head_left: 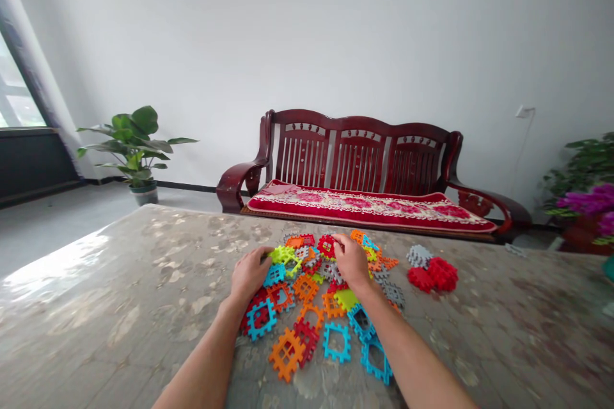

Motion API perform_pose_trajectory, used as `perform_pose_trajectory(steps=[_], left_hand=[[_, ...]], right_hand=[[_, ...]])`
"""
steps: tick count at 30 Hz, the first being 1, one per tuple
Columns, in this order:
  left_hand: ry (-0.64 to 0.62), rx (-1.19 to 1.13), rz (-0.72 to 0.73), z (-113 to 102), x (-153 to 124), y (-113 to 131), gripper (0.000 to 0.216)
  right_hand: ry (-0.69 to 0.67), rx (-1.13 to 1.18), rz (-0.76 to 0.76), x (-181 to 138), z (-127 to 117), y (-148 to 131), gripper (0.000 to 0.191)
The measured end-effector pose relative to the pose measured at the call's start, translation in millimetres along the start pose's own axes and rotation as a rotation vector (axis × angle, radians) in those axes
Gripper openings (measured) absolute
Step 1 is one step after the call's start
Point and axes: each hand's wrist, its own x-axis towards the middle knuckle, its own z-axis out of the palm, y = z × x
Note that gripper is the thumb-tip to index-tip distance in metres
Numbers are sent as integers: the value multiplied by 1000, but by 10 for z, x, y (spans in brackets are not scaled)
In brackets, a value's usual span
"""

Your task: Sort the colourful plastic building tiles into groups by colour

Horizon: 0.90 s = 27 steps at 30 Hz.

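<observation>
A pile of several flat, toothed plastic tiles (311, 307) in orange, blue, red, green and grey lies on the patterned table (119, 294). My left hand (249, 273) rests at the pile's left side, its fingers closed on a lime-green tile (283, 254). At the far end of the pile my right hand (351, 262) pinches a red tile (326, 246). A small joined cluster of red and grey tiles (432, 271) sits apart to the right.
Beyond the table stands a dark wooden bench (359, 153) with a red floral cushion. A potted plant (134, 140) is at the left on the floor, and plants with purple flowers (590, 198) at the right edge.
</observation>
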Motion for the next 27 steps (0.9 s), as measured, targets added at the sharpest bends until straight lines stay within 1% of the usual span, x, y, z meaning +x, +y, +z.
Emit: perform_pose_trajectory(steps=[2, 4, 6, 9, 12, 14, 16, 19, 21, 24, 27], left_hand=[[3, 1, 3, 4, 1, -5, 34], [0, 5, 7, 4, 0, -4, 34], [-2, 12, 11, 2, -2, 1, 35], [1, 29, 13, 1, -2, 5, 35], [4, 32, 14, 7, 5, -1, 36], [5, 26, 14, 13, 11, -9, 36], [7, 21, 12, 19, 18, -18, 35], [5, 16, 12, 27, 29, -33, 34], [3, 14, 10, 34, 37, -46, 34], [5, 4, 7, 47, 49, -67, 34], [9, -4, 13, 53, 56, -78, 33]], right_hand=[[25, 119, 23, -7, -71, 139, 36], [74, 181, 10, -44, -177, 302, 37], [142, 195, -23, -111, -310, 472, 36], [231, 138, -80, -253, -496, 721, 34], [207, 69, -106, -402, -580, 944, 33], [180, 70, -69, -478, -573, 1063, 36], [182, 97, -12, -526, -544, 1146, 40], [184, 137, 30, -554, -526, 1183, 43], [168, 116, 33, -559, -548, 1145, 41], [134, -34, 43, -559, -607, 1013, 33], [96, -226, 48, -550, -638, 857, 38]])
